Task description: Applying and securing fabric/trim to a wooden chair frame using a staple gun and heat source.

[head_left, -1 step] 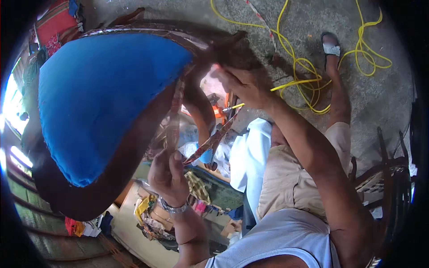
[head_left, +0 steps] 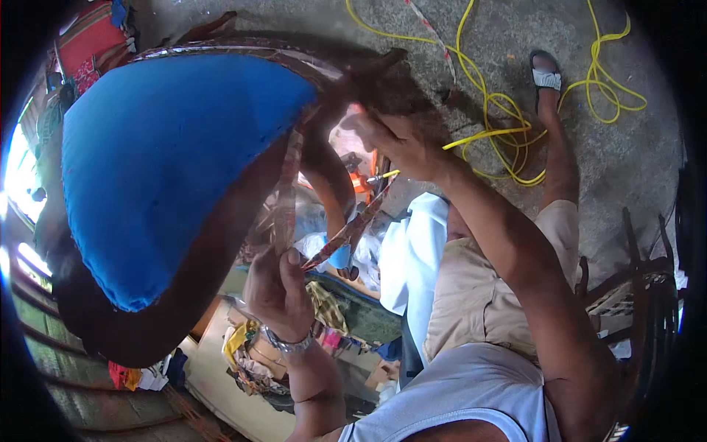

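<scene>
A large blue padded panel [head_left: 184, 162] with a curved dark wooden frame [head_left: 213, 250] fills the left side. Below its right edge, my left hand [head_left: 280, 291] pinches a reddish patterned strip [head_left: 289, 191] between thumb and fingers. One length rises along the frame; another loose length [head_left: 342, 239] slants up to the right. My right hand [head_left: 398, 144] is at the frame's upper right corner, its fingers bent and closed. Blur and glare hide what is in them. Just below that hand is an orange tool [head_left: 359, 182], joined to a yellow hose [head_left: 501, 135].
More yellow hose [head_left: 600, 81] lies looped on the concrete floor [head_left: 508, 44]. White cloth [head_left: 420, 250] hangs beside my leg. Scraps of coloured cloth [head_left: 254, 346] lie below my left hand. Dark wooden pieces [head_left: 641, 280] stand at the right edge, and red fabric [head_left: 92, 33] is at the far left.
</scene>
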### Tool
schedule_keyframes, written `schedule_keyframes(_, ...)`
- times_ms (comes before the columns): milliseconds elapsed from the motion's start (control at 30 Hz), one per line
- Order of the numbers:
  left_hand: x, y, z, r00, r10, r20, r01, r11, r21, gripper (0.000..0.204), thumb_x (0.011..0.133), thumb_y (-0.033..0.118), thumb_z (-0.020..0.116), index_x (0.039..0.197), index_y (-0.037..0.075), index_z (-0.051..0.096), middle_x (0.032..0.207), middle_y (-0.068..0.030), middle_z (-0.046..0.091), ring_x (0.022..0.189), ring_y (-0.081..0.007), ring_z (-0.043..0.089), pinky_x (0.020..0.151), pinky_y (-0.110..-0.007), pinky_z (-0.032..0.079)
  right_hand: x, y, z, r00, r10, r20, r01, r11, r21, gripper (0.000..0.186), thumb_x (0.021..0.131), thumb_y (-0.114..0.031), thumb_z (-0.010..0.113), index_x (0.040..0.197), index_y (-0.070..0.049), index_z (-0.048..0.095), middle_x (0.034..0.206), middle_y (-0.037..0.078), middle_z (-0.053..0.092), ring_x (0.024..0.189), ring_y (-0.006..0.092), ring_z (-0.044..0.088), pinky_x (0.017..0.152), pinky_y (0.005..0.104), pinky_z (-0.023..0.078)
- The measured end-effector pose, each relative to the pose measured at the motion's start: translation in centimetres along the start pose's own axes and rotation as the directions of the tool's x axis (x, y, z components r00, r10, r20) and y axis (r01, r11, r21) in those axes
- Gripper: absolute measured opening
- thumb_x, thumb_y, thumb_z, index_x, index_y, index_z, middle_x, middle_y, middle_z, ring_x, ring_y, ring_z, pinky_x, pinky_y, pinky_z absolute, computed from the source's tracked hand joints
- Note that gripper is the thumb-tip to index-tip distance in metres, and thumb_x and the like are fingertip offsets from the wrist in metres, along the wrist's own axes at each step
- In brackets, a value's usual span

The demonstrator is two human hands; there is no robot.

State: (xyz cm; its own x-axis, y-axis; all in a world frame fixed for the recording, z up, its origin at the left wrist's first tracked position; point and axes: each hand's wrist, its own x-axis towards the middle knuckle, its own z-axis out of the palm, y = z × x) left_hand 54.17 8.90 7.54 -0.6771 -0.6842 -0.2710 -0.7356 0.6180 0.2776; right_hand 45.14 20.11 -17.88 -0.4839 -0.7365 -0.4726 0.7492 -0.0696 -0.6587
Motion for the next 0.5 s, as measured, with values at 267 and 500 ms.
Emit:
schedule_keyframes(267,0.4,0.4,0.7,0.936,0.352,0.006,-0.331,0.874,0.357,0.025,0.097,0.015,0.069,0.109,-0.006,0.074,0.089,-0.0123,0.074,0.074,-0.0181,0.066,0.070,-0.031,0.052,0.2,0.9,1.5,0.939,-0.337,0.064,0.336,0.865,-0.372,0.027,0.107,-0.027,0.056,0.119,-0.003,0.061,0.098,0.014,0.069,0.091,0.0264,0.071,0.080,0.0366,0.056)
schedule_keyframes(500,-0.1,-2.3,0.0,0.943,0.314,-0.114,-0.260,0.905,0.338,0.023,0.085,0.000,0.074,0.108,0.000,0.074,0.081,-0.0106,0.068,0.067,-0.0188,0.061,0.059,-0.031,0.046,0.3,1.9,2.8,0.947,-0.316,0.059,0.319,0.900,-0.297,0.030,0.106,-0.030,0.058,0.122,-0.004,0.060,0.108,0.017,0.068,0.098,0.0279,0.071,0.085,0.0388,0.056)
